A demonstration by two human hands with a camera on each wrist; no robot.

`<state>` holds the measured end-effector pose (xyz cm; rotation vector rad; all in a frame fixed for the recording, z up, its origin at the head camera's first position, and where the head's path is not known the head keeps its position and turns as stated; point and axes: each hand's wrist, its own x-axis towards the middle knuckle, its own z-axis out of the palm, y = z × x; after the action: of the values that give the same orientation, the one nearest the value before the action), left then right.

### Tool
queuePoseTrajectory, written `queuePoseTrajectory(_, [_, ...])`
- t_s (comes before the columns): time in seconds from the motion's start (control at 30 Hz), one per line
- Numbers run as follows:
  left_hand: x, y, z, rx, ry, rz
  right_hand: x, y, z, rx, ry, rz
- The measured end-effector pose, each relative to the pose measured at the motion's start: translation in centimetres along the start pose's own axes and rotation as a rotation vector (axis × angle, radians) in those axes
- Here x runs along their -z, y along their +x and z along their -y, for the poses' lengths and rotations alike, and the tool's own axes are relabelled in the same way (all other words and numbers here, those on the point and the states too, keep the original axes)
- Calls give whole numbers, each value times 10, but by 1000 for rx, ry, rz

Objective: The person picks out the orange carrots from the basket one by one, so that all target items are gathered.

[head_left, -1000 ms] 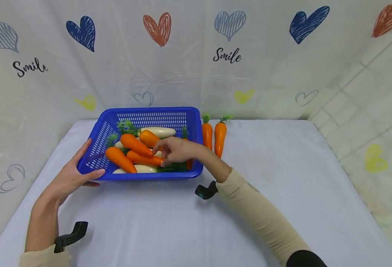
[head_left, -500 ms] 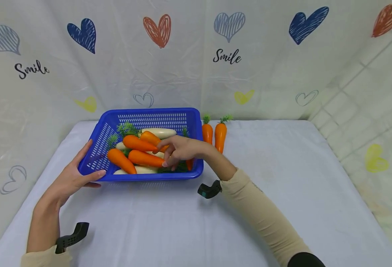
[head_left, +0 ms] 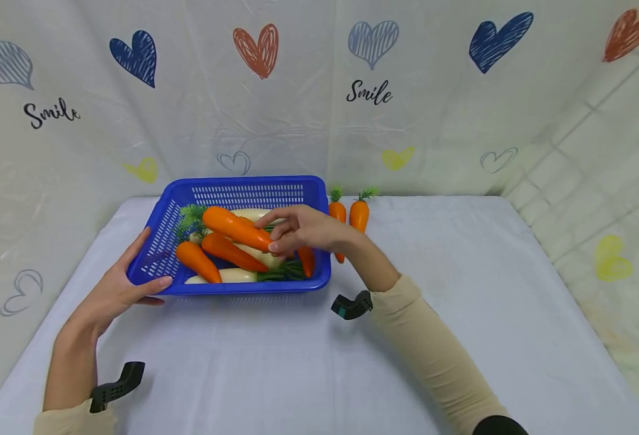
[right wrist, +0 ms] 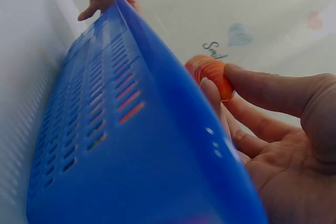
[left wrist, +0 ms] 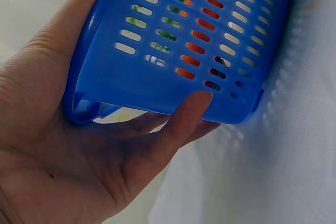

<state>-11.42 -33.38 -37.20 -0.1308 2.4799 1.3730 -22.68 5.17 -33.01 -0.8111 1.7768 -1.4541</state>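
My right hand [head_left: 311, 228] pinches a carrot [head_left: 235, 226] near its tapered end, between thumb and fingers, just above the other vegetables. The right wrist view shows that carrot [right wrist: 210, 74] between thumb and fingers, beyond the rim. A blue plastic basket [head_left: 243, 289] with slotted walls holds more carrots [head_left: 197, 261] and several white radishes [head_left: 235, 276]. At its front left corner my left hand [head_left: 118, 287] grips the basket, thumb on the front rim and fingers along the left side. In the left wrist view the thumb presses the slotted wall [left wrist: 136, 72].
Two carrots [head_left: 359, 214] with green tops lie on the white cloth just right of the basket, partly behind the right forearm. A white curtain with hearts [head_left: 374, 42] hangs behind the table [head_left: 461, 272].
My right hand has lifted one carrot a little, up and to the right, from the pile. Its green top has shifted with it. The left hand and basket stay put.
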Motion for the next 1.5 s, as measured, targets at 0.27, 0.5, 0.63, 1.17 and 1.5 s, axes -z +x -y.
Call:
queuePoseTrajectory(0.27, [1,1,2,0,1,3,10,-10,-3,-5,92,-49])
queuePoseTrajectory(0.5, [0,3,1,1,-1,8,18,-19,-10,24,126,-65])
queuePoseTrajectory(0.63, [-1,4,0,-3,3,10,23,-22,-12,55,117,-69])
queuePoseTrajectory(1.17, [0,4,1,7,14,10,38,-43,-14,44,41,-161])
queuePoseTrajectory(1.5, [3,2,1,0,7,14,49,-56,-17,66,72,-243])
